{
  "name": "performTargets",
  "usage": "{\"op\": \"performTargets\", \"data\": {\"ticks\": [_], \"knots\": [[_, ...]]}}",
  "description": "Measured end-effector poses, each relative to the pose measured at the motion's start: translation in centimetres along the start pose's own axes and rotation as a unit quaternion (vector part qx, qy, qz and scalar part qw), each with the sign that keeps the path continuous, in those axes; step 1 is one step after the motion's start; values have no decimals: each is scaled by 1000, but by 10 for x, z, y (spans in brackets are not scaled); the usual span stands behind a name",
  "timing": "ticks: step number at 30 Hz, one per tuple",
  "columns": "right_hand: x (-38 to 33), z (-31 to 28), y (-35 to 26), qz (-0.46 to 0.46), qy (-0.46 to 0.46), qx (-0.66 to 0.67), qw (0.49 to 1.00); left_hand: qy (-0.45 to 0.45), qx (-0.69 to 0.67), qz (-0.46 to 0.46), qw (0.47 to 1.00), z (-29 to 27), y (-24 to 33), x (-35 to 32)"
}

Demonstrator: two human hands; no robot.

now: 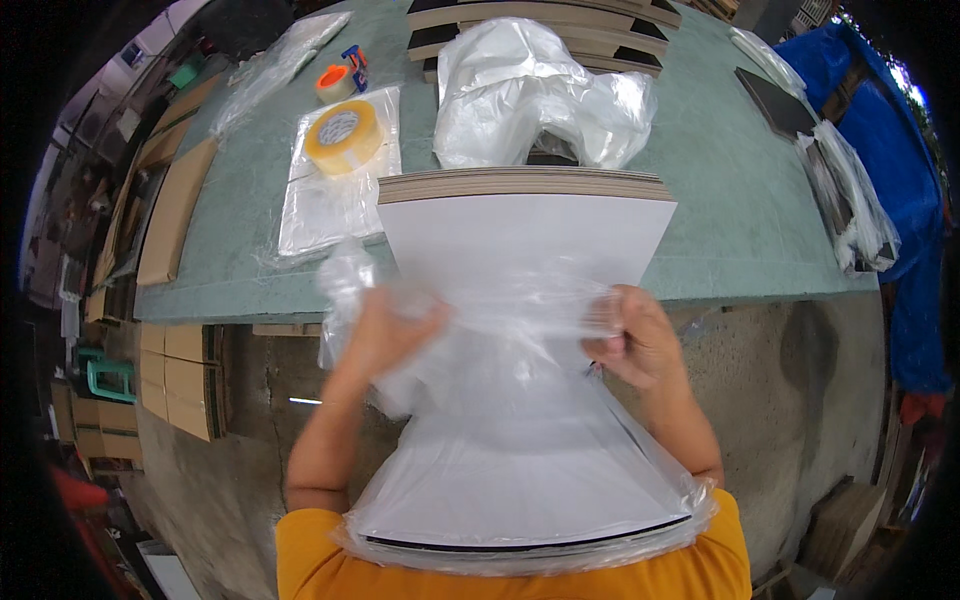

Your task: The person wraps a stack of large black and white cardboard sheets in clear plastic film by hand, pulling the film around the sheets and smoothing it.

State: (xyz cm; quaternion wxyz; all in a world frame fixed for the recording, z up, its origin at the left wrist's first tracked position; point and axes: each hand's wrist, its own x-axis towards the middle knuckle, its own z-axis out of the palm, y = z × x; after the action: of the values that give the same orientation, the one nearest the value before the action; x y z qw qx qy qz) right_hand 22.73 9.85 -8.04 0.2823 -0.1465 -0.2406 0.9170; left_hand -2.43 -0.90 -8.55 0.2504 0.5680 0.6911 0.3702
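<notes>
A thick stack of white-faced boards (530, 225) leans from my body to the table edge, its layered brown edges showing at the far end. A clear plastic bag (500, 400) covers the near part, its loose mouth bunched around the middle of the stack. My right hand (642, 335) is closed on a stretched fold of the bag at the stack's right side. On the left side, my left hand (395, 330) is among the loose plastic, thumb toward the boards. Motion smears its fingers, so its grip is unclear.
On the green table (720, 235) lie a yellow tape roll (343, 137) on flat plastic bags (310, 215), an orange tape roll (335, 83), crumpled plastic (510, 80) and stacked boards (640, 55). Wrapped boards (848, 205) rest at right; cardboard boxes (178, 215) stand at left.
</notes>
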Motion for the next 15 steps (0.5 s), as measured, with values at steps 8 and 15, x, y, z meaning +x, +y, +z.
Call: {"op": "performTargets", "data": {"ticks": [8,15], "knots": [[1,26,0,-166,-97,-490,850,156,8,209,965,-6,89,-11],[3,64,-15,-184,-116,-579,786,-92,-229,62,967,18,85,-7]]}}
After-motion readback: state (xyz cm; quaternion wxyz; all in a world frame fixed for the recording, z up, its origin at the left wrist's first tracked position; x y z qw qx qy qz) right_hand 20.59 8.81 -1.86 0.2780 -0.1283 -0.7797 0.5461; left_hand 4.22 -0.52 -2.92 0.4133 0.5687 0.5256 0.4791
